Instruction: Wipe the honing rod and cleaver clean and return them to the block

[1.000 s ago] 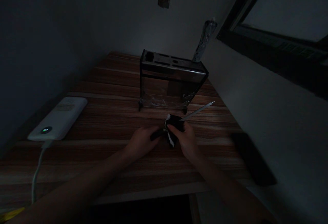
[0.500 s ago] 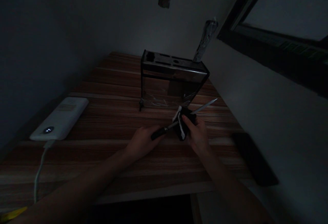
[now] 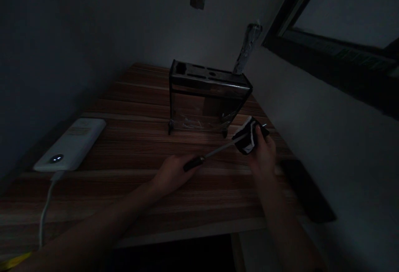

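Observation:
My left hand [image 3: 174,173] is closed around the black handle of a slim knife [image 3: 220,149], its narrow blade pointing to the upper right. A folded black cloth with white edges [image 3: 246,139] is wrapped around the far part of the blade. My right hand [image 3: 263,151] pinches this cloth, thumb on top. Only a short bit of the bright tip shows beyond the cloth. Behind them stands a knife block [image 3: 210,79] with a slotted top and clear front. A plastic-wrapped handle [image 3: 247,50] sticks up from its right end.
A white power bank [image 3: 73,143] with a cable [image 3: 45,214] lies at the left of the wood-grain table [image 3: 137,139]. At the right edge is a dark flat object [image 3: 307,191]. Something yellow [image 3: 15,260] shows at the lower left corner. Walls stand behind and at the right.
My right hand has slid the cloth along the blade, away from the handle toward the tip. More bare blade shows near the handle. My left hand stays about where it was.

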`<act>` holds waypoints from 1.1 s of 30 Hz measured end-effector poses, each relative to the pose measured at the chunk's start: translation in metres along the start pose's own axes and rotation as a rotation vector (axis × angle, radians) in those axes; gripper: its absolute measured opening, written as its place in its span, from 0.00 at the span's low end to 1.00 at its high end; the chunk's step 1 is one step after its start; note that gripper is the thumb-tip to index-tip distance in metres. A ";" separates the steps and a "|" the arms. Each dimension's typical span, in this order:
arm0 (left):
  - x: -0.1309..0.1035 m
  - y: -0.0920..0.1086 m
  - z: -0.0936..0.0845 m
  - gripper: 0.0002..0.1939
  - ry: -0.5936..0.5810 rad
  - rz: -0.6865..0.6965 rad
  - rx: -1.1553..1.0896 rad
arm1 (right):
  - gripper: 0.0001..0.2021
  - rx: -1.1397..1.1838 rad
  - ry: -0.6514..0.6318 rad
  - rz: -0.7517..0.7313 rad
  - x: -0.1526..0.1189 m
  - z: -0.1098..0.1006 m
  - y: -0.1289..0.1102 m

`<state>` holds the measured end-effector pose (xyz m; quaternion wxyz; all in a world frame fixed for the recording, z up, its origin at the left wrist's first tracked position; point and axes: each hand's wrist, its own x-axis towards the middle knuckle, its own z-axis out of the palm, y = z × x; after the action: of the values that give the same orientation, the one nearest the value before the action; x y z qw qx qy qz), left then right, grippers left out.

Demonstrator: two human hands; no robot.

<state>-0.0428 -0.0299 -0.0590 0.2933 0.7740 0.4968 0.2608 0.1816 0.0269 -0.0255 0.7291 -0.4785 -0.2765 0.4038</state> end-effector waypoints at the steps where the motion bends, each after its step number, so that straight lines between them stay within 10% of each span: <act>1: 0.000 0.000 0.000 0.11 -0.005 0.000 0.008 | 0.12 0.004 0.014 -0.019 0.002 -0.001 -0.001; 22: -0.001 -0.003 0.000 0.11 -0.001 -0.017 0.032 | 0.13 0.043 0.019 0.069 -0.004 0.003 0.002; 33: 0.001 -0.004 0.001 0.10 0.047 -0.038 0.004 | 0.14 -0.039 -0.238 0.236 -0.033 0.013 0.028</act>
<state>-0.0438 -0.0283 -0.0623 0.2849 0.7587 0.5186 0.2726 0.1448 0.0107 -0.0469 0.6294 -0.4704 -0.3106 0.5348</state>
